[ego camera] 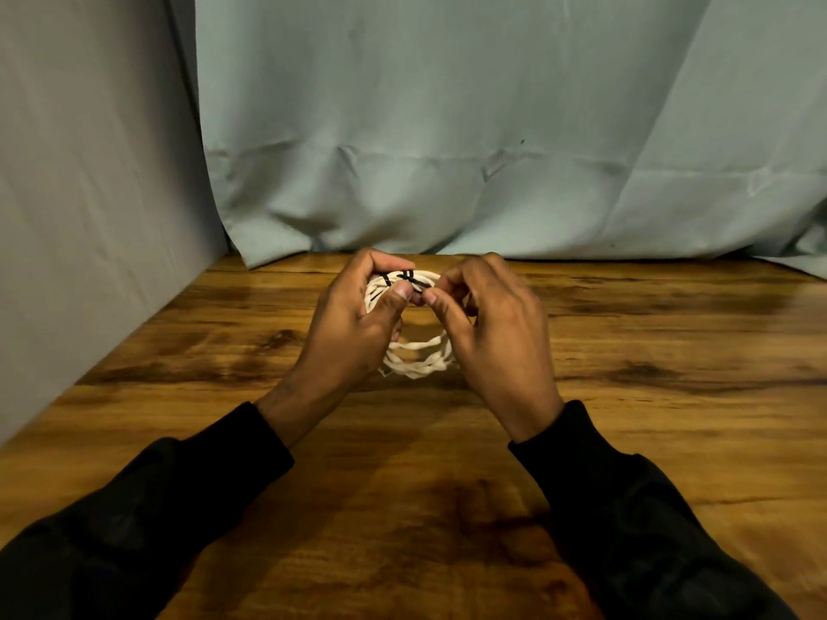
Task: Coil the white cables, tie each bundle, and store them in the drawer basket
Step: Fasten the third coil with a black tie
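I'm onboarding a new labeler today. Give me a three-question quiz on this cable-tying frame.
1. True or false: the white cable coil lies flat on the wooden table, untouched.
2. What colour is the tie around the coil? A) red B) black C) green
3. Fill in: the left hand and right hand hold the coil in front of a pale ____.

Key: 1 false; 2 B; 3 curtain.
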